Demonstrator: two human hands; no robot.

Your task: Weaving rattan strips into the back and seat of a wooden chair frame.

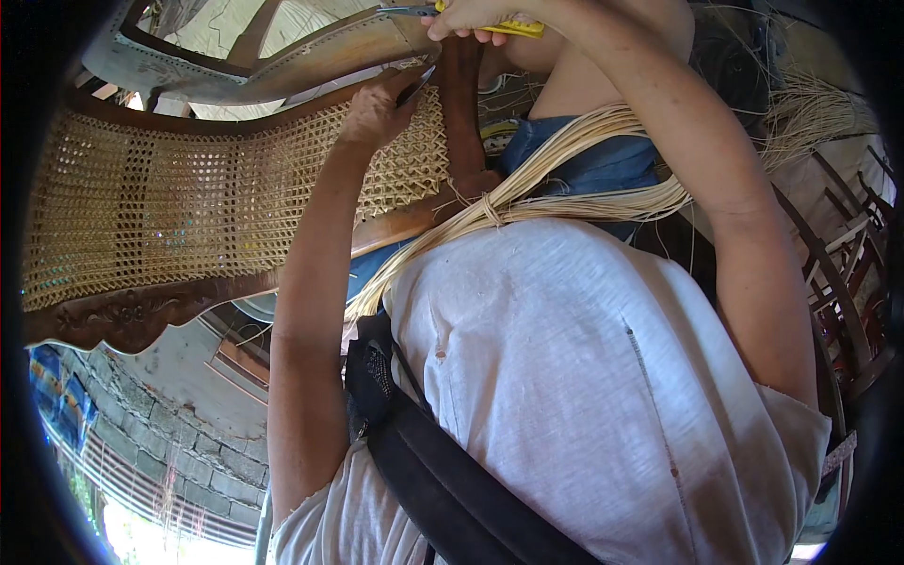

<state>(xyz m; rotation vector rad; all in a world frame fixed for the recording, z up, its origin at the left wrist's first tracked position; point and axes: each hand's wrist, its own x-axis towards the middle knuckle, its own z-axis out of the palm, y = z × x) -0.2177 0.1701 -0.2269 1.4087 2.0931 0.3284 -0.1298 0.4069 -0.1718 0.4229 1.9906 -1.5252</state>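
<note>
A woven cane panel (188, 202) fills a carved brown wooden frame (122, 315) to my left. Over its upper right corner, my left hand (377, 108) is closed around a dark pointed tool (416, 87); its exact kind is unclear. Further up, at the picture's top edge, my right hand (471, 14) grips a yellow-handled tool (523, 28). A slim grey metal end sticks out of it to the left, above the frame. Across my lap lies a bundle of pale cane strips (565, 155), tied near its middle.
Another curved wooden frame (282, 80) with small holes along its edge lies beyond the panel. Loose cane strands (819, 113) spread at the far right. Dark wooden chair parts (847, 273) are stacked at the right. A grey block wall (179, 424) stands at the lower left.
</note>
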